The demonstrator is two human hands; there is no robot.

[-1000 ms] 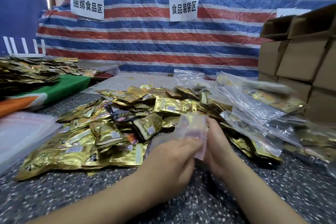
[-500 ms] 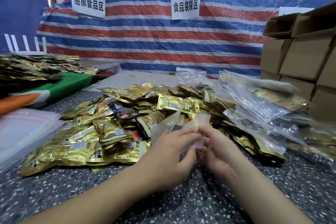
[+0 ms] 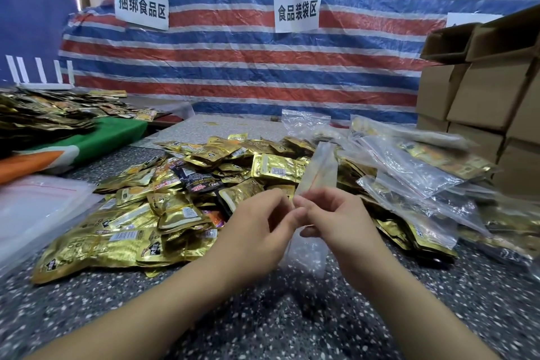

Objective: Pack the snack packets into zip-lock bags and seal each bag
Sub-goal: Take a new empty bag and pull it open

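An empty clear zip-lock bag point(image 3: 320, 168) stands edge-on between my hands above the speckled table point(image 3: 263, 316). My left hand point(image 3: 254, 231) pinches its near edge from the left. From the right, my right hand point(image 3: 333, 219) pinches the same edge, fingertips almost meeting. Part of the bag hangs below my hands. Behind them lies a wide heap of gold snack packets point(image 3: 163, 207). To the right, several filled zip-lock bags point(image 3: 409, 172) are piled up.
A stack of flat empty bags point(image 3: 35, 207) lies at the left edge. Cardboard boxes point(image 3: 485, 96) rise at the right. A second table at far left carries more gold packets point(image 3: 43, 114) on a green cloth. A striped tarp with paper signs hangs behind.
Both hands have lifted the empty bag and turned it from flat-facing to edge-on. My fingertips have closed in on its near edge.
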